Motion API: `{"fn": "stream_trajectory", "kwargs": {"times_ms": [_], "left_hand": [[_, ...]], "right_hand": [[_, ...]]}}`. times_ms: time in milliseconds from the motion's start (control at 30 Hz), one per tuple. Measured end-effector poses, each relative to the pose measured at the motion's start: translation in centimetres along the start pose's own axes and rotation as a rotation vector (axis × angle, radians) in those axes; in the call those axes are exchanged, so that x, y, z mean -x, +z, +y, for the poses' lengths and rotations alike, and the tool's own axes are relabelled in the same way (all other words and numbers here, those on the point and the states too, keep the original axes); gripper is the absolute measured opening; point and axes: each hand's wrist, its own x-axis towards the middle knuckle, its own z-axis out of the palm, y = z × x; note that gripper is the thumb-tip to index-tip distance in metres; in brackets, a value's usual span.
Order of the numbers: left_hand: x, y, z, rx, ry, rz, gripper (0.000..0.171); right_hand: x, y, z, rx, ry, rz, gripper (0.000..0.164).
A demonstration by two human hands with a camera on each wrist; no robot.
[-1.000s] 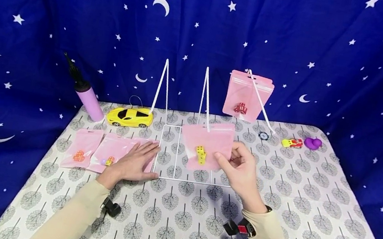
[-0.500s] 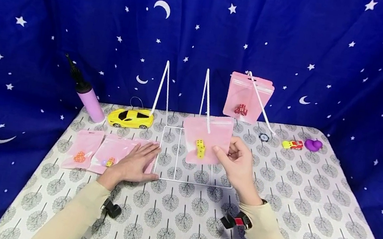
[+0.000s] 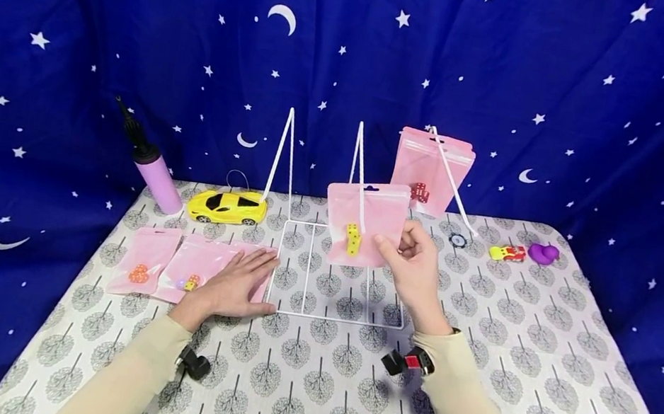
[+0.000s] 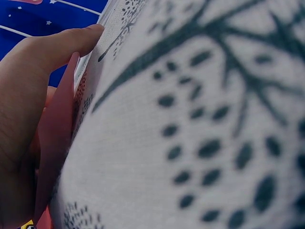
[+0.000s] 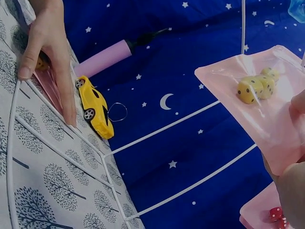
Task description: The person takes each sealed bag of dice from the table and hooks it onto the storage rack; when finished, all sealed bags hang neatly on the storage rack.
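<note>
In the head view my right hand [image 3: 422, 270] pinches the right edge of a pink zip bag [image 3: 339, 201] with yellow dice [image 3: 353, 240] inside, held up above the table. The middle prong [image 3: 362, 161] of a white wire rack [image 3: 328, 319] crosses in front of this bag, close to its hang hole. My left hand [image 3: 233, 285] lies flat with fingers spread over a pink bag [image 3: 261, 286] beside the rack's left side, its thumb by the front corner. Seen from the right wrist, the pinched bag [image 5: 224, 76] tilts, yellow dice showing through.
Another pink bag [image 3: 407, 157] with red dice hangs on the right prong. On the left lie pink bags with orange dice [image 3: 139, 273] and mixed dice [image 3: 190, 282]. Behind stand a lilac pump [image 3: 159, 182] and yellow car [image 3: 227, 207]; right, a small toy car [image 3: 507, 252] and purple duck [image 3: 542, 253].
My right hand has raised the bag with yellow dice and brought it upright, so its hang hole now shows near the middle prong. The left hand has stayed in place.
</note>
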Motion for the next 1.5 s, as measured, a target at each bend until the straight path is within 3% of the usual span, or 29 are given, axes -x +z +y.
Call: {"fn": "stream_trajectory", "kwargs": {"times_ms": [767,1500], "left_hand": [[-0.1,-0.1,-0.1,-0.012,-0.002,-0.003,0.1],[-0.1,-0.2,0.1,-0.02,-0.003,-0.018,0.1]], "right_hand": [[-2.6,1.5,1.1,-0.019,0.056,0.014,0.019],[-5.6,1.6,2.9,-0.043,0.089,0.039,0.017]]}}
